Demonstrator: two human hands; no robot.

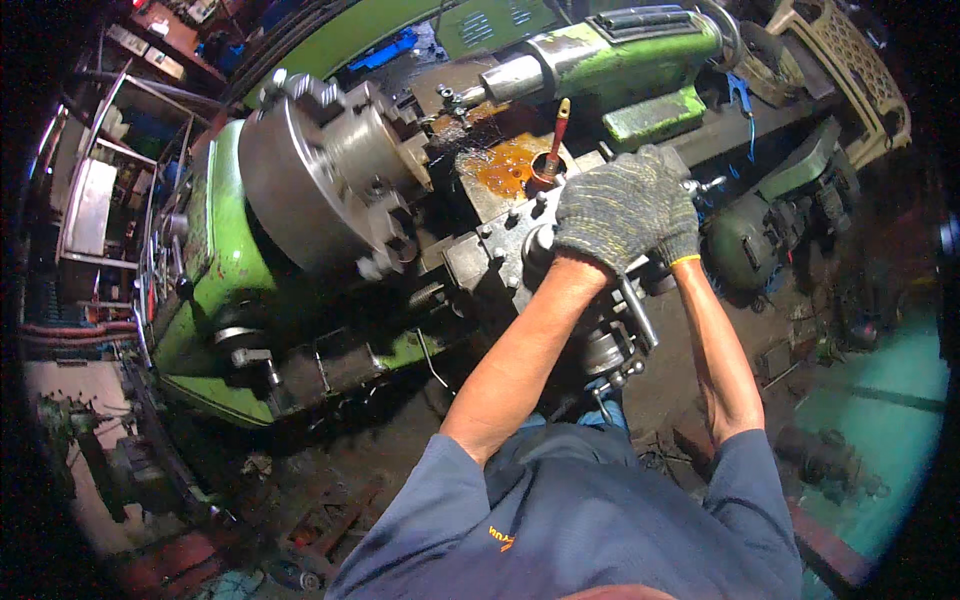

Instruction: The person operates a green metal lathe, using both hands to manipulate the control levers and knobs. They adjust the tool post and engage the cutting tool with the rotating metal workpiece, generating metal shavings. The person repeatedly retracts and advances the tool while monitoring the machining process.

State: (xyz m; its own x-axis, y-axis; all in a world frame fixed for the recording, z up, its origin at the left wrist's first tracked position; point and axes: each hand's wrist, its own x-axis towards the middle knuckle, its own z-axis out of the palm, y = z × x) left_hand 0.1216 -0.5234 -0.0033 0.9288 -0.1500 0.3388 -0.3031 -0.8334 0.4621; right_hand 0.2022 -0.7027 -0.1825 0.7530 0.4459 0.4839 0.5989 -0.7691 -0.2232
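Both my hands wear grey knitted gloves and meet over the right end of the lathe's tool slide (515,240). My left hand (606,208) lies curled over the slide, back upward. Against its right side, my right hand (678,212) is curled too. What their fingers close on is hidden beneath the gloves. A small metal handle (710,185) sticks out just right of my right hand, and a bar lever (636,312) slants down below my left wrist. Left of my hands, a red-handled brush (560,135) stands in a small pot (546,172) beside an oily brown surface (498,170).
The large lathe chuck (310,180) with a metal workpiece (378,158) is at left, its rim slightly blurred. A green tailstock (630,60) stands behind my hands. At right are a dark green machine part (745,240) and a beige plastic chair (850,70). Cross-slide handles (615,378) project near my waist.
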